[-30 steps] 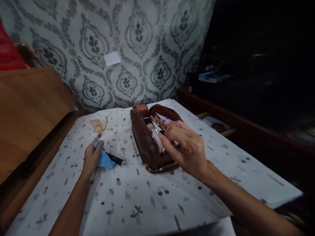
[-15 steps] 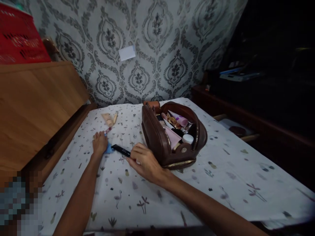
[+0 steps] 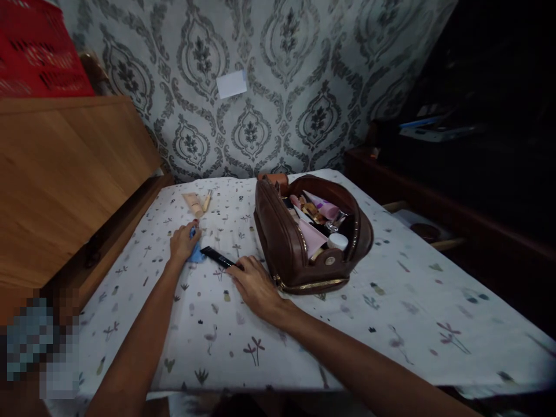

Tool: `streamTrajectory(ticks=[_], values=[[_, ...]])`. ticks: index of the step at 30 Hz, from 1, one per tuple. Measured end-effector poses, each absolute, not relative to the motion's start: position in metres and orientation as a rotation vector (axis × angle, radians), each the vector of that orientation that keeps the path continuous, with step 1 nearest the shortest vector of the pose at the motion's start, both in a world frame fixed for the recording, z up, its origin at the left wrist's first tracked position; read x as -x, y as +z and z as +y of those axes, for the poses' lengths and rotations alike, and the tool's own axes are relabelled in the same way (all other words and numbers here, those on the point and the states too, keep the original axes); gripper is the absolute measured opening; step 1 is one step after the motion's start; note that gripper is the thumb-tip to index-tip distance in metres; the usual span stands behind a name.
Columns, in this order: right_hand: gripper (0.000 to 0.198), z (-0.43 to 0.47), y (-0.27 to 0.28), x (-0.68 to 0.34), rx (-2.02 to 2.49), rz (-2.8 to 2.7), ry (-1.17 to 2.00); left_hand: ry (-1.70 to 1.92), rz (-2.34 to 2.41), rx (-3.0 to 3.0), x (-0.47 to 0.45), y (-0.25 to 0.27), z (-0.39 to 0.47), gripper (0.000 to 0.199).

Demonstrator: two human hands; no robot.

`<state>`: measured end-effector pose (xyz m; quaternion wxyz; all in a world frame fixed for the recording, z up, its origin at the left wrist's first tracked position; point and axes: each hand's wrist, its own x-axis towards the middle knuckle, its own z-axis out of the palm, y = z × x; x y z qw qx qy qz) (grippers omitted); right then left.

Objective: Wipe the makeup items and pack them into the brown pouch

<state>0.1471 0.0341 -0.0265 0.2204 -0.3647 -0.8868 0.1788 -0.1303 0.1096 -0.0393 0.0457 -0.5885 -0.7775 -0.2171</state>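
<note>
In the head view, my right hand (image 3: 256,284) grips a slim black tube (image 3: 220,258) by its near end; the tube slants toward the left. My left hand (image 3: 183,242) is closed on a blue cloth (image 3: 196,253), part of which spreads on the table below the fingers. A small dark-red tip shows at the left fingertips; its kind is unclear. Just beyond lie a beige squeeze tube (image 3: 193,204) and a thin yellowish stick (image 3: 207,201). Right of my right hand stands an unzipped brown toiletry bag (image 3: 282,249), holding a white-lidded jar (image 3: 337,241), a pink tube (image 3: 311,237) and several other cosmetics.
A white printed cloth (image 3: 382,341) covers the table. Wooden furniture (image 3: 78,150) borders it on the left, with a red crate (image 3: 41,55) on top. Patterned wallpaper (image 3: 252,130) rises behind. Dark furniture with an open drawer (image 3: 423,229) stands on the right.
The small reddish tube seen beyond my left fingers is now mostly covered by them. My right hand stays on the black tube. The whole view has shifted slightly.
</note>
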Motion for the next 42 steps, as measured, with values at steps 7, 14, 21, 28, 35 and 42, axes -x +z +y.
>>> streamTrajectory(ticks=[7,14,21,28,35,42], values=[[0.031,0.031,-0.022,-0.151,1.056,-2.506,0.447,-0.708,-2.353,1.819,0.139,-0.040,0.091,0.034],[0.028,0.026,-0.021,-0.153,1.119,-2.479,0.433,-0.633,-2.403,1.735,0.138,-0.038,0.092,0.037],[0.028,0.024,-0.020,-0.153,1.209,-2.461,0.286,-0.666,-2.429,1.694,0.133,-0.037,0.110,0.025],[0.031,0.023,-0.021,-0.151,1.223,-2.502,0.282,-0.832,-2.214,2.007,0.144,-0.030,0.076,0.018],[0.037,0.024,-0.021,-0.148,1.261,-2.526,0.264,-0.861,-2.227,1.993,0.136,-0.034,0.090,0.032],[0.039,0.022,-0.021,-0.150,1.292,-2.504,0.248,-0.859,-2.236,2.138,0.125,-0.031,0.096,0.026]])
